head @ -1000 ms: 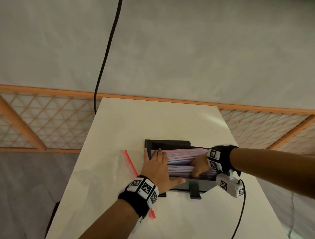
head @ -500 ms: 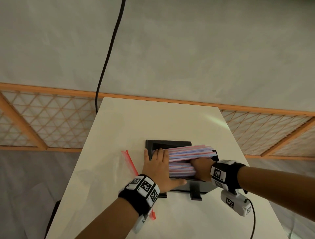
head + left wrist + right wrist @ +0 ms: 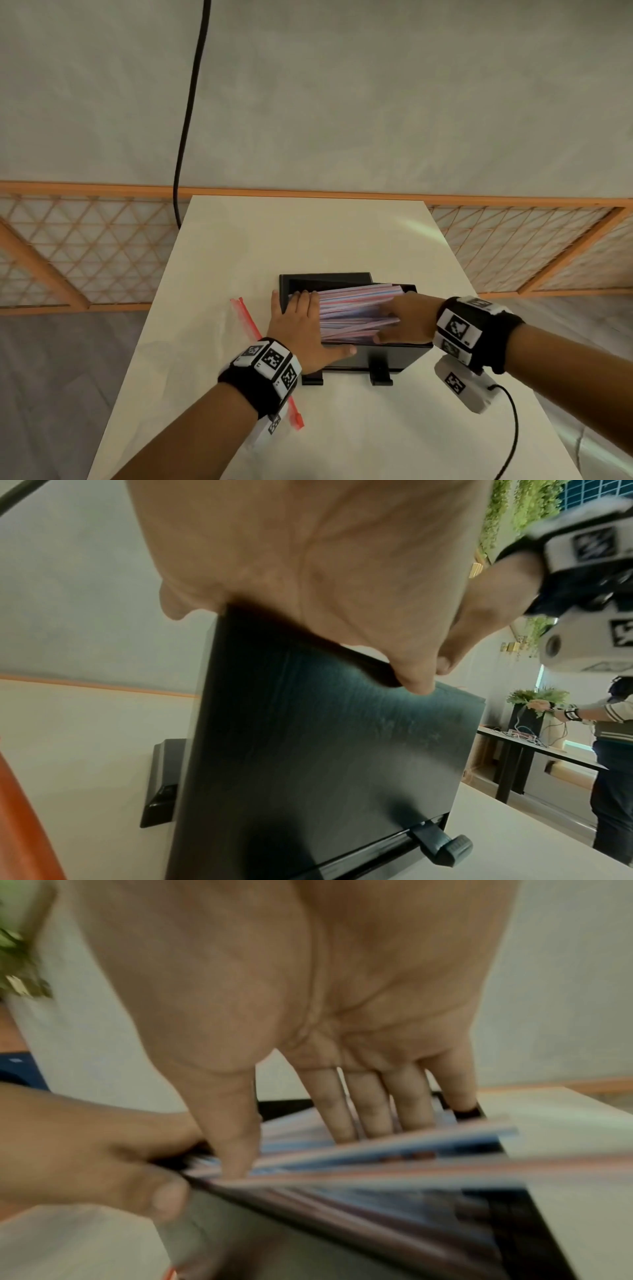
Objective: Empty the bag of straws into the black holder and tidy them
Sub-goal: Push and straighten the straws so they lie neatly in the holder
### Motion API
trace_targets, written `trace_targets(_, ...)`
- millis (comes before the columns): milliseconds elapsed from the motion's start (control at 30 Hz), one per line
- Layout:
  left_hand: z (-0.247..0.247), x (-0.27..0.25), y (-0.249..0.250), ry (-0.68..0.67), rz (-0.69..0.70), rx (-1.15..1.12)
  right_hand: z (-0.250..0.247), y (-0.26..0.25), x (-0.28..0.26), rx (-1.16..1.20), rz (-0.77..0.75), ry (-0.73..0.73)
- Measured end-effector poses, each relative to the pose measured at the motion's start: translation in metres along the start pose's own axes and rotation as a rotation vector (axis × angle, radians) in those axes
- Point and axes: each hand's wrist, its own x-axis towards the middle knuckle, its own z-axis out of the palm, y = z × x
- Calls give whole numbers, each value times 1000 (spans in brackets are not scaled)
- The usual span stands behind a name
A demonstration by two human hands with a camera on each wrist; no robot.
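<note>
The right hand (image 3: pixel 409 320) lies flat on the straws (image 3: pixel 356 308), its fingers (image 3: pixel 371 1102) straight and close together, pressing down on the pile from the right; the thumb (image 3: pixel 229 1131) points down into the near part of the bundle. Nothing is held in that grip. The left hand (image 3: pixel 305 330) is flat too, its fingers stretched over the holder's left end against the straw tips, the thumb (image 3: pixel 416 680) laid along the top edge of the near wall. That grip has hold of nothing either; it only braces.

The straws, pink, blue and white, lie lengthwise in the black holder (image 3: pixel 387 356), fanned and uneven, with their right ends riding up over the far right rim. The holder stands on the pale tabletop (image 3: pixel 308 236), near its middle, with two small black tabs at its near foot.

Just left of the holder, partly under the left wrist, lies the clear bag (image 3: pixel 253 329) with its red zip strip, flat on the tabletop. A black cable (image 3: pixel 188 113) hangs down the wall beyond the far edge.
</note>
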Motion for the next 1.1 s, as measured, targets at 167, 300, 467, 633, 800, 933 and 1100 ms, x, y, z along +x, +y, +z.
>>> trace_targets(167, -8, -3, 0, 33, 42, 10, -6, 5, -34, 41, 61, 269)
trace_targets(300, -13, -3, 2, -49, 164, 21, 30, -4, -34, 68, 6, 214)
trace_targets(467, -12, -5, 6, -120, 231, -76, 66, -6, -24, 158, 80, 171)
trace_targets(633, -10, -15, -1, 64, 152, -98, 63, -13, -25, 350, 151, 234)
trace_targets(800, 7, -28, 6, 44, 162, 23, 67, -22, -17, 347, 70, 332)
trace_targets(933, 13, -32, 0, 120, 115, 19, 69, -3, -38, 604, 199, 764)
trace_targets(1100, 22, -37, 0, 159, 40, -45, 90, -7, -44, 920, 358, 585)
